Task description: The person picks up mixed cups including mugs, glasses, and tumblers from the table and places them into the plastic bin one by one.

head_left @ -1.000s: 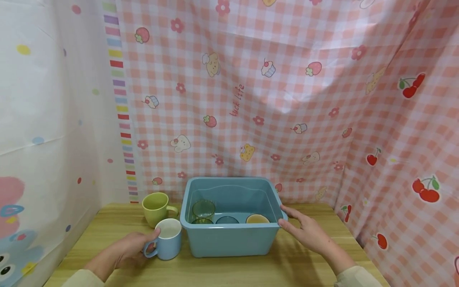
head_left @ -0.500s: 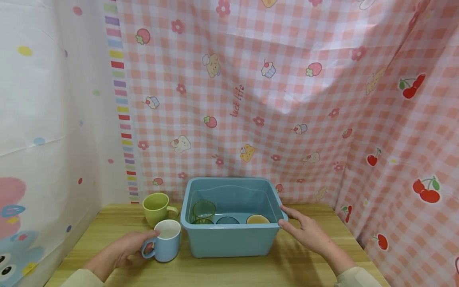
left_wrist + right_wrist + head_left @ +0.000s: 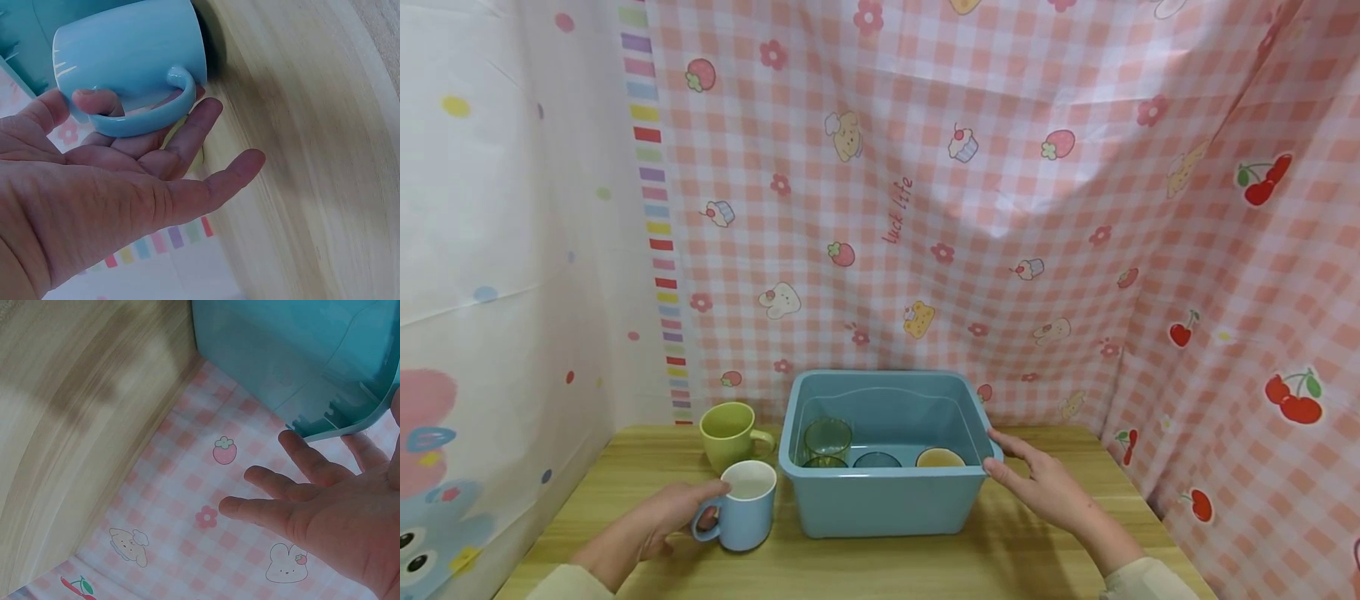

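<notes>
My left hand [image 3: 673,510] holds a light blue mug [image 3: 747,518] by its handle, upright, just left of a blue plastic bin [image 3: 883,505]. In the left wrist view, one finger passes through the handle of the mug [image 3: 128,50] and the thumb lies at the rim, while the other fingers extend loosely. My right hand [image 3: 1043,485] rests with its thumb and fingertips on the bin's right rim. From the right wrist, the hand [image 3: 337,509] shows fairly straight, spread fingers against the bin's rim [image 3: 340,432].
Behind the blue mug stands a yellow-green mug [image 3: 727,450], handle toward the bin. Inside the bin are a green-tinted glass [image 3: 828,435], a blue-tinted one [image 3: 877,461], an amber-rimmed cup [image 3: 940,458] and another green rim. A checked curtain [image 3: 895,250] hangs behind the wooden table [image 3: 880,575].
The blue mug has shifted slightly left and toward me in my left hand, opening a little more distance from the yellow-green mug. My right hand has stayed at the bin's rim.
</notes>
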`<state>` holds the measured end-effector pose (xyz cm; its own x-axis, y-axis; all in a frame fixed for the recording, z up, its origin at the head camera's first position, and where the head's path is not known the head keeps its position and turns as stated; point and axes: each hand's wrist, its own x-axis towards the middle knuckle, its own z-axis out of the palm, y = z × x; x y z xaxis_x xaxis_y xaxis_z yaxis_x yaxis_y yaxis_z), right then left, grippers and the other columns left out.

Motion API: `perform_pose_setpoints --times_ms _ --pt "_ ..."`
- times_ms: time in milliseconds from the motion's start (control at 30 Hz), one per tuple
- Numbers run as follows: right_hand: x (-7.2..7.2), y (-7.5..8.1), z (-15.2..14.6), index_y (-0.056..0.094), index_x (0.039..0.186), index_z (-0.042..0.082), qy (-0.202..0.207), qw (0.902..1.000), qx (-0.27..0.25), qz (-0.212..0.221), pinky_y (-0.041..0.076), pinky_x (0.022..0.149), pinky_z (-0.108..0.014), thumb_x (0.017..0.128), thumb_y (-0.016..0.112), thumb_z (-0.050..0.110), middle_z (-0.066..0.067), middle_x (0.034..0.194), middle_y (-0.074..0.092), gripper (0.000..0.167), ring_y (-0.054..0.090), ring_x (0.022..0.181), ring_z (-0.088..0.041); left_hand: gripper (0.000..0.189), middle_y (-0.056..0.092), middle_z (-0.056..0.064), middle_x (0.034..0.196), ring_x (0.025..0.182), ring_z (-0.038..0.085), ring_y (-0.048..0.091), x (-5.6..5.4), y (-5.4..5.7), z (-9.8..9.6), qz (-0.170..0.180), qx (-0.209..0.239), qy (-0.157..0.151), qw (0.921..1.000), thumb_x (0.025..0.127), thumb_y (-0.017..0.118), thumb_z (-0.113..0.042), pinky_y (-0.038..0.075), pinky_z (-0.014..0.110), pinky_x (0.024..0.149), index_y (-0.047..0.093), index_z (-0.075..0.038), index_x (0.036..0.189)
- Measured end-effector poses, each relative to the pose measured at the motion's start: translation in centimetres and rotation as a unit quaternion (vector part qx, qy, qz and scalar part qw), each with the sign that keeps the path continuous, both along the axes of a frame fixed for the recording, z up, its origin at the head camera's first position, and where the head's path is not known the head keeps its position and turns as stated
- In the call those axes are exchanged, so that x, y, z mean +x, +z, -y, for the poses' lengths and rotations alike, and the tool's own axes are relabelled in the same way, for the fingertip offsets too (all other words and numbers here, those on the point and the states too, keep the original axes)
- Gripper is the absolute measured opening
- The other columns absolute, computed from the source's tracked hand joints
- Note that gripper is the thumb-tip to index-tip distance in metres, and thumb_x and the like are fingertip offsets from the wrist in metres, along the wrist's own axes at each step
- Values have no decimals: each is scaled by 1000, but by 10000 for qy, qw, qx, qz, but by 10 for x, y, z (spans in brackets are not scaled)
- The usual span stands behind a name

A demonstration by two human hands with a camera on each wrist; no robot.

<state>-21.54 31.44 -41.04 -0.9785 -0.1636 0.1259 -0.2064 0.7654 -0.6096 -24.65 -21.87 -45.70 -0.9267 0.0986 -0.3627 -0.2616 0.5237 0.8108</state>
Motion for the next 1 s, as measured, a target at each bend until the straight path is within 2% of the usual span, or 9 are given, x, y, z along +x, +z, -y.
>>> perform_pose_setpoints --times_ms 267,467,667,833,1000 --pt "0 0 0 43 165 23 27 10000 2 10 47 111 -70 107 59 54 -15 160 57 68 50 149 -48 47 68 8 95 107 32 68 -1 0 3 3 -13 -206 9998 114 44 -45 39 91 93 53 -16 78" --pt "0 0 0 44 165 24 25 10000 -17 18 48 111 -69 107 59 54 -15 159 57 67 51 148 -47 48 69 8 94 113 37 68 1 -1 6 -22 141 -115 9998 113 43 -44 39 93 89 53 -17 75" --pt "-2 -1 -2 43 165 25 -26 10000 4 29 47 112 -70 106 58 58 -14 161 55 69 49 150 -48 52 71 8 100 119 42 68 5 1 14 -22 348 -39 9994 115 38 -45 37 93 92 53 -19 73" --pt "-3 -2 -3 43 165 25 -9 10000 10 -2 47 112 -71 107 57 58 -13 163 53 69 48 150 -48 51 69 7 97 115 35 70 10 11 21 -98 530 32 9985 116 36 -43 39 91 93 54 -19 75" --pt "-4 -3 -4 44 165 24 19 10000 11 -21 48 111 -70 106 58 58 -14 165 51 69 48 150 -49 49 69 8 109 127 47 64 15 29 29 -134 642 -28 9978 117 34 -43 40 91 93 52 -20 77"
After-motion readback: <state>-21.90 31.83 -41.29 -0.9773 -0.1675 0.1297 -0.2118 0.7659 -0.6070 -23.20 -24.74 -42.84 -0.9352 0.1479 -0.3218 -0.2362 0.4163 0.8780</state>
